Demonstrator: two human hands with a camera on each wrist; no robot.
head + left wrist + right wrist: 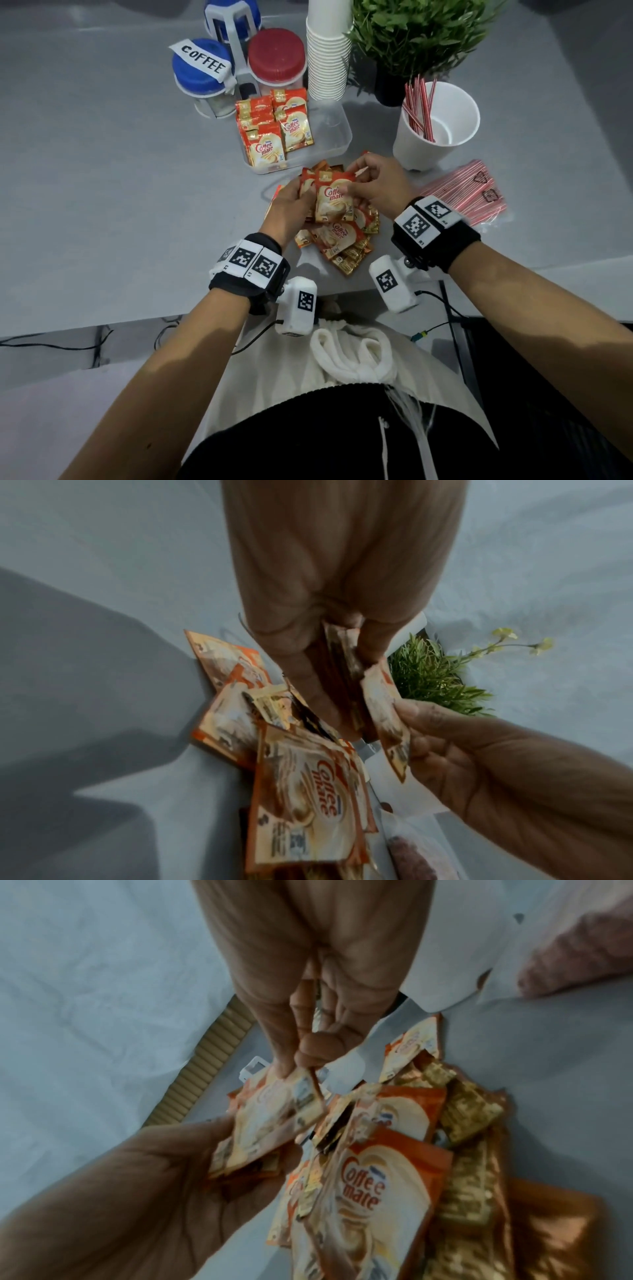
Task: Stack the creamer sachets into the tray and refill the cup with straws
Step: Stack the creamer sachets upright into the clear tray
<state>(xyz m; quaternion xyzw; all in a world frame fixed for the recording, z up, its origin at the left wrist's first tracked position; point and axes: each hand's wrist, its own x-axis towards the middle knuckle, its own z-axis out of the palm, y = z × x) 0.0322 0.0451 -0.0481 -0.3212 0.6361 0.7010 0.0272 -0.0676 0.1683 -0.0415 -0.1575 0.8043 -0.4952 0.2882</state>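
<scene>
Both hands up over the loose pile: left hand (291,205) grips a bunch of orange Coffee-mate creamer sachets (331,200), right hand (378,183) pinches its top sachet; clear plastic tray (337,137) at twelve o'clock.

Orange-and-cream sachets (334,202) — red-striped straws (419,106)

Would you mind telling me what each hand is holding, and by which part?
Both hands grip orange-and-cream creamer sachets: the left hand their left edge, the right hand pinches the front sachet's right edge.
</scene>
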